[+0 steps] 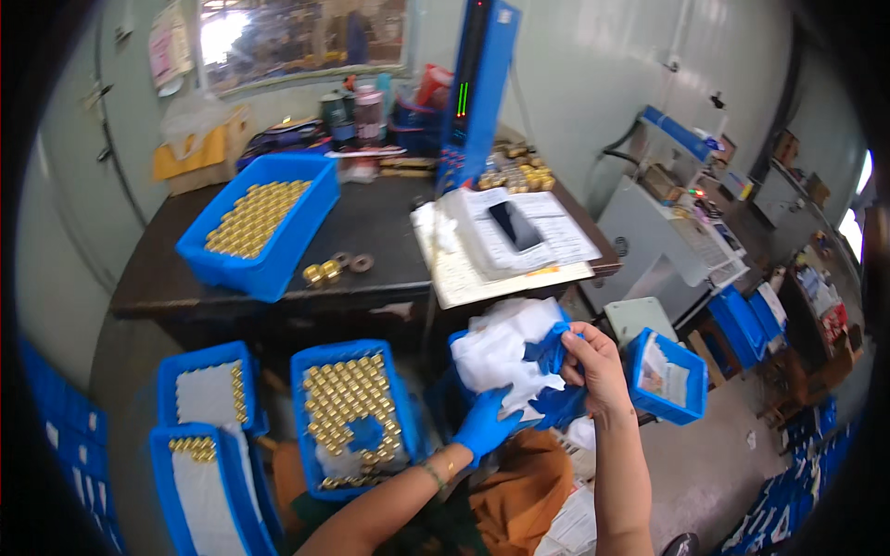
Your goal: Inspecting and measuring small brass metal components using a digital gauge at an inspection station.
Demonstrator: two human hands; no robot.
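My left hand (pixel 489 424) wears a blue glove. Its fingers are stretched apart at the lower edge of a crumpled white paper or cloth (pixel 501 347), and nothing shows in its grip. My bare right hand (pixel 598 366) is closed, pinching a loose blue glove (pixel 551 348) between thumb and fingers. More blue glove material hangs below that hand, over the white heap. Left of my left forearm stands a blue bin (pixel 298 394) of gold-coloured metal fittings (pixel 348 394), with a blue piece lying among them.
On the dark table (pixel 394 241) are a blue bin (pixel 320 199) of fittings, loose fittings (pixel 323 271), papers with a phone (pixel 514 227), and a blue upright gauge (pixel 477 93). Lined blue bins (pixel 199 482) stand lower left; another blue bin (pixel 695 394) is at right.
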